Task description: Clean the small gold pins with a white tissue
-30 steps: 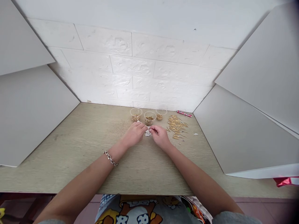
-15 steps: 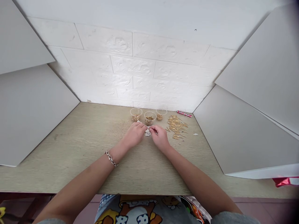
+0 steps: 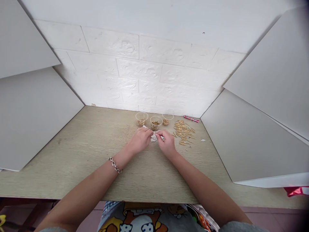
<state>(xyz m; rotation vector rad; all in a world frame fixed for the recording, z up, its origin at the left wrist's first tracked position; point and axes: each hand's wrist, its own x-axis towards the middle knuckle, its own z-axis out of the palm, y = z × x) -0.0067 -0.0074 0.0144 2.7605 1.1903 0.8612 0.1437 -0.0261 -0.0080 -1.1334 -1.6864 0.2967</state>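
My left hand point(image 3: 142, 139) and my right hand point(image 3: 166, 141) meet near the middle of the table, fingertips pinched close together. Whatever is between the fingertips is too small to make out. Under the fingers lies a crumpled piece of white paper or tissue point(image 3: 154, 139), partly covered by both hands. Just beyond them stand three clear cups: the left cup point(image 3: 141, 120) and the middle cup point(image 3: 155, 123) hold small gold pieces, and the right cup point(image 3: 166, 121) has a few at its bottom. A pile of thin gold pin-like pieces point(image 3: 183, 130) lies right of my right hand.
A pink and red wrapped stick point(image 3: 191, 119) lies at the back right. Small white scraps point(image 3: 203, 140) and tiny brown specks point(image 3: 126, 130) are on the table point(image 3: 79, 145). Grey panels point(image 3: 270, 138) stand at both sides, with a white brick-patterned wall point(image 3: 125, 72) behind.
The view has shifted slightly. My fingertips have moved a little apart over the white paper and stay pinched; the cups and the gold pile stand as before.
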